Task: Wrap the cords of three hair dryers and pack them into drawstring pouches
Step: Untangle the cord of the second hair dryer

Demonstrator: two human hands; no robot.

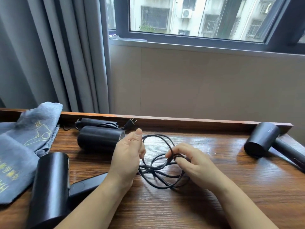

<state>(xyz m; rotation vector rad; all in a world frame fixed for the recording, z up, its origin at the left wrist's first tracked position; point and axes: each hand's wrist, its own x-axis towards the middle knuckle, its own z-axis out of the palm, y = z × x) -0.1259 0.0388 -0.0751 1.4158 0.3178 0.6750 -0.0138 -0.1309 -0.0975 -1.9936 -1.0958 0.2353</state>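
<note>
On the wooden table [214, 204] below the window [198, 19], beside grey curtains [49, 55], the largest task items are the grey drawstring pouches [24, 146] heaped at the left edge; how many lie in the heap I cannot tell, though at least two printed faces show. Three black hair dryers are in view: the near-left dryer [51, 187] with its handle pointing towards the left forearm, the far dryer [99, 138] lying near the back rail with its own cord bundled behind it and a plug [130, 123] sticking out, and the right dryer [262, 139] well apart at the table's right end. Between the two hands lies one loose black cord [158, 169], gathered in several uneven loops partly resting on the wood. The left hand [128, 156] has its fingers curled around the left side of the loops, thumb upright. The right hand [189, 161] pinches a strand of cord between thumb and forefinger where the loops cross, its other fingers loosely bent.

The loops overlap and cross, so the likely trouble is a tangle or knot if the right hand pulls a strand through the wrong opening. Uneven loops could also slip from the left grip and spill open on the table. A tug on the cord may drag the near-left dryer, if that is the one it belongs to; the connection is hidden behind the left forearm.
</note>
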